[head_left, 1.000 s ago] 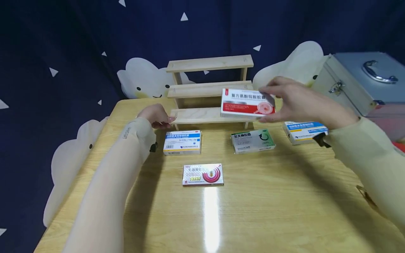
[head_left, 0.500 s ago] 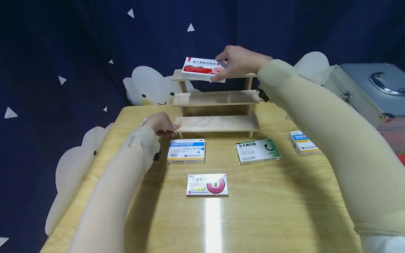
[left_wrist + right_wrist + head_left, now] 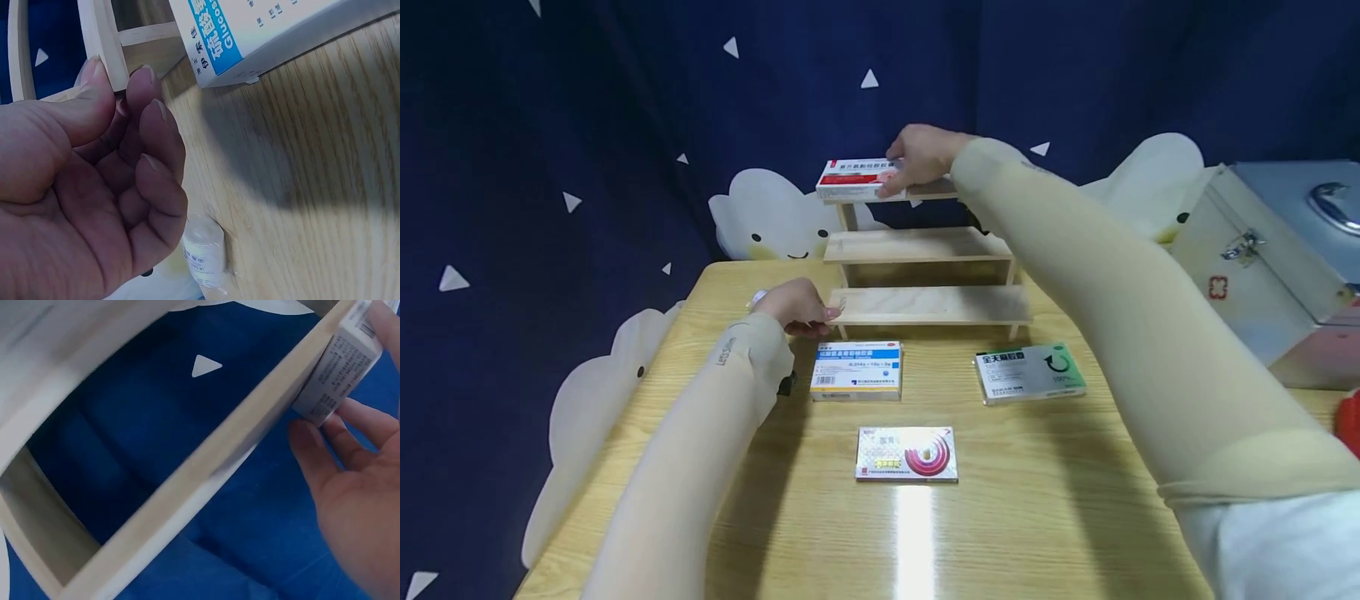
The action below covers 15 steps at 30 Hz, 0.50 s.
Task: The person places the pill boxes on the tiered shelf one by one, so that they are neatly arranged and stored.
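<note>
A three-tier wooden display rack [image 3: 925, 243] stands at the back of the table. With thumb and index finger, my left hand [image 3: 800, 307] pinches the left end of its lowest shelf [image 3: 103, 47]. My right hand [image 3: 922, 156] grips a red-and-white medicine box [image 3: 847, 177] at its right end. That box lies at the left end of the top shelf; in the right wrist view its printed end [image 3: 337, 378] sits against the shelf board [image 3: 212, 450]. Closest to my left hand is a blue-and-white medicine box [image 3: 856, 372], in front of the rack.
A green-and-white medicine box [image 3: 1030, 373] lies before the rack's right side, and a silver-pink one [image 3: 907, 454] nearer the front. At the right stands a metal case [image 3: 1262, 267]. A plastic-wrapped white item [image 3: 205, 250] is beside my left hand. Behind hangs a dark blue curtain [image 3: 625, 100].
My right hand has carried the red-and-white medicine box from in front of the rack up and left, then down onto the top shelf. My left hand stays at the lowest shelf's end.
</note>
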Each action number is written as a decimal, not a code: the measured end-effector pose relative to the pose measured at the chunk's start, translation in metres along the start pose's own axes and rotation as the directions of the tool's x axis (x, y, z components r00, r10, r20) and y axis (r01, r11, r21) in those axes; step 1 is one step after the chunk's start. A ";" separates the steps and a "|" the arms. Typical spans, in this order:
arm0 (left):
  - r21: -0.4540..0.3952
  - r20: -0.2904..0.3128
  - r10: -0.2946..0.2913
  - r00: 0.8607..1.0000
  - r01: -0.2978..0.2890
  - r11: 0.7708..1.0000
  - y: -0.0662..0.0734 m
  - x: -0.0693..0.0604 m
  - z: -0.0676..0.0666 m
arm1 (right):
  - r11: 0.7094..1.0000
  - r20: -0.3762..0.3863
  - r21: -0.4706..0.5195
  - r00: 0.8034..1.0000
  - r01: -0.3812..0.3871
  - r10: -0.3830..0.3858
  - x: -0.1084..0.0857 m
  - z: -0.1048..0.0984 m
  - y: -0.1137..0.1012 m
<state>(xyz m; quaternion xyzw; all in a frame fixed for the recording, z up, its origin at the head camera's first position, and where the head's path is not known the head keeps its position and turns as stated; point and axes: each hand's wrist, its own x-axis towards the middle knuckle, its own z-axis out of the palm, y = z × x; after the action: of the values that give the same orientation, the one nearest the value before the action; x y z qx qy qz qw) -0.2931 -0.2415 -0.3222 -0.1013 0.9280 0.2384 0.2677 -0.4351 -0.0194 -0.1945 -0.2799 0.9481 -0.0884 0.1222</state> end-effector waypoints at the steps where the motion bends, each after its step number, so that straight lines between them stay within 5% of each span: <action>1: 0.000 0.000 -0.001 1.000 0.001 1.000 0.001 0.000 0.000 | 1.000 0.007 -0.014 1.000 -0.004 0.005 0.002 -0.002 0.000; 15: 0.004 0.008 -0.010 1.000 0.010 1.000 0.012 -0.008 -0.006 | 0.999 0.038 -0.032 0.998 -0.040 0.041 0.000 -0.014 0.000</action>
<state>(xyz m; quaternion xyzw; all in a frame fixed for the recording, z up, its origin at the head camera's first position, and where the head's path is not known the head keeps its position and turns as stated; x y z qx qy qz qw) -0.2929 -0.2338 -0.3091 -0.1043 0.9269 0.2355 0.2729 -0.4395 -0.0180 -0.1809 -0.2641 0.9523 -0.0655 0.1380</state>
